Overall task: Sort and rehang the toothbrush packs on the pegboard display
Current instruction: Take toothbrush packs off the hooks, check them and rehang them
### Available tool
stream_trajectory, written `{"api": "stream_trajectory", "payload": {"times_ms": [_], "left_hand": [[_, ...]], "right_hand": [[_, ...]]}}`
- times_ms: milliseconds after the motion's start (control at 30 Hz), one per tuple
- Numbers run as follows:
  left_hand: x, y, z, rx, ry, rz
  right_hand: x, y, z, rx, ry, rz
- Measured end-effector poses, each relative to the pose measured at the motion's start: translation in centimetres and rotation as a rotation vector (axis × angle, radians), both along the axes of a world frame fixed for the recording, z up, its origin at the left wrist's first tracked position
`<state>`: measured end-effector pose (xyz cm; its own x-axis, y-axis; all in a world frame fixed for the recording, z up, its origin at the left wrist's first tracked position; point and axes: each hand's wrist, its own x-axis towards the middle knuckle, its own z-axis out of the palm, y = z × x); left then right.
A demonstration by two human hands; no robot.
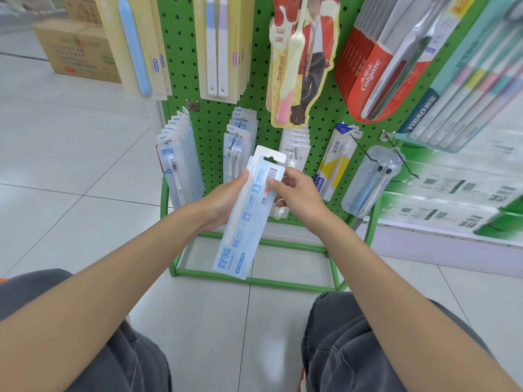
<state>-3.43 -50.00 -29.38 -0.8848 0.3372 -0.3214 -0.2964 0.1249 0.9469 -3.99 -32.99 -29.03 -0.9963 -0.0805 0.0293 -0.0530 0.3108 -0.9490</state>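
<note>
A light-blue toothbrush pack (245, 222) is held upright in front of the green pegboard (209, 117), its back with a barcode facing me. My left hand (223, 199) grips its left edge near the top. My right hand (297, 199) pinches its right edge by the barcode. Behind the hands hang matching blue packs on the lower hooks: one stack at the left (178, 159), another (239, 137) in the middle. A white pack stack (295, 145) hangs just behind my right hand.
Upper hooks carry cream-and-blue packs (135, 46), a cartoon-figure pack (302, 60) and red Colgate packs (376, 69). A clear two-brush pack (370, 179) hangs on a long hook at lower right. The green stand frame (254, 278) rests on a tiled floor. Cardboard boxes (76, 46) stand at far left.
</note>
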Motion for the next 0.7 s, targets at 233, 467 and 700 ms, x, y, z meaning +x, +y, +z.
{"api": "stream_trajectory", "payload": {"times_ms": [233, 467, 700], "left_hand": [[-0.03, -0.1, -0.04, -0.042, -0.001, -0.041], [-0.09, -0.19, -0.13, -0.087, -0.015, -0.085], [0.07, -0.33, -0.13, -0.141, 0.003, -0.113]], "right_hand": [[0.07, -0.13, 0.48, -0.042, -0.024, -0.062], [0.3, -0.33, 0.69, -0.079, -0.042, -0.078], [0.39, -0.66, 0.3, -0.037, -0.073, -0.112]]}}
